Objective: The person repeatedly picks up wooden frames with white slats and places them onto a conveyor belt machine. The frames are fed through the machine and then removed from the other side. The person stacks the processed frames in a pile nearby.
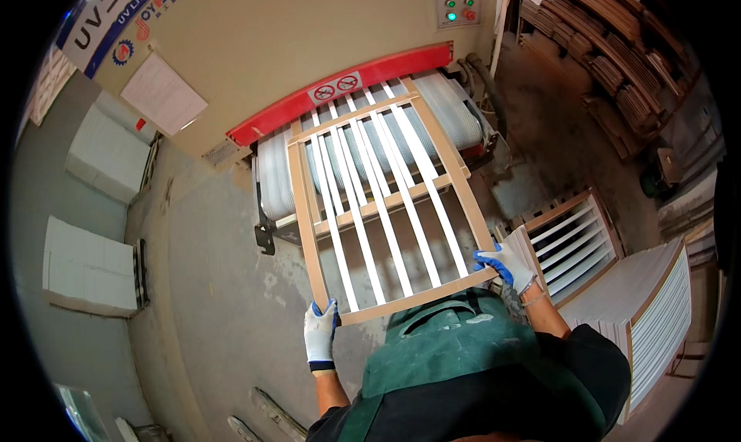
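Observation:
A slatted frame (417, 298) with brown borders and white slats spans the middle of the view, its far end resting on the conveyor belt (275, 179) under a red bar (417, 57). My left hand (320, 332), in a white and blue glove, is closed on the frame's near left corner. At the near right corner my right hand (505, 265), gloved alike, grips the side with its fingers wrapped round the edge. The near end of the frame is held off the belt, just in front of my green apron (455, 349).
A beige machine (270, 33) stands ahead, with a panel of lit buttons (459, 2). To my right are a stack of slatted frames (575, 245) and a tall stack of white-edged panels (656, 318). White stacks (89, 268) line the left; brown boards (602, 33) lie far right.

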Demonstrator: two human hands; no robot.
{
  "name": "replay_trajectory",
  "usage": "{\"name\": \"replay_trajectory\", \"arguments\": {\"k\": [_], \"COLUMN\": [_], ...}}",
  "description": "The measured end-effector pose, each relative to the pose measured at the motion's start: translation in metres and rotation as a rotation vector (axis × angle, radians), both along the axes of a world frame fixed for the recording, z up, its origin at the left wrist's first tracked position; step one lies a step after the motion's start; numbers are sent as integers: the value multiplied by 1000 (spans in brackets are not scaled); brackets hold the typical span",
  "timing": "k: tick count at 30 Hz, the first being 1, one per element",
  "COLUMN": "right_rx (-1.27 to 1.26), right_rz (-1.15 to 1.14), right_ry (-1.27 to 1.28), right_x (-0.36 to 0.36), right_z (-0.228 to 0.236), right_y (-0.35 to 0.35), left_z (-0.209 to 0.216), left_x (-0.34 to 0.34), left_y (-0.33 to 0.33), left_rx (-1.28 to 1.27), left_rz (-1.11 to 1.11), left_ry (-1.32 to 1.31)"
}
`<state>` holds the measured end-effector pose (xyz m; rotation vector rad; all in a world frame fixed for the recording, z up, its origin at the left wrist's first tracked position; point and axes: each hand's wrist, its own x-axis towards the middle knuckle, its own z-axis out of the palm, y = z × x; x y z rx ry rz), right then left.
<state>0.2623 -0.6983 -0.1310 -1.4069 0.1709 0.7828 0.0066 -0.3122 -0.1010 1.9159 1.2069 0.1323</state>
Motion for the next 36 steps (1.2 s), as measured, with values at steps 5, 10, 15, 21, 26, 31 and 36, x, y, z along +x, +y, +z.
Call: {"name": "replay_trajectory", "arguments": {"k": [5,10,15,21,26,31,36], "right_rx": [-78,-77,-48,-80,-124,-105,-110], "right_rz": [66,56,60,53,34,2,49], "right_ry": [6,24,45,56,89,123,133], "right_x": [-8,-19,-21,-25,-32,-39,-41], "right_z": [3,2,-4,-10,-6,-8,-25], "right_y": [-11,-14,-14,-15,-11,-10,-15], "left_z": [4,18,0,-11,-15,-13,-21], "left_x": [-7,-13,-24,-30,-38,-38,-44], "left_y": [-10,-19,-15,-17,-21,-23,-18], "left_rx": [-29,5,5,40,97,146,54], "left_rz": [-4,-11,-8,-14,-32,-51,-36], "left_ry": [26,51,32,112,227,232,220]}}
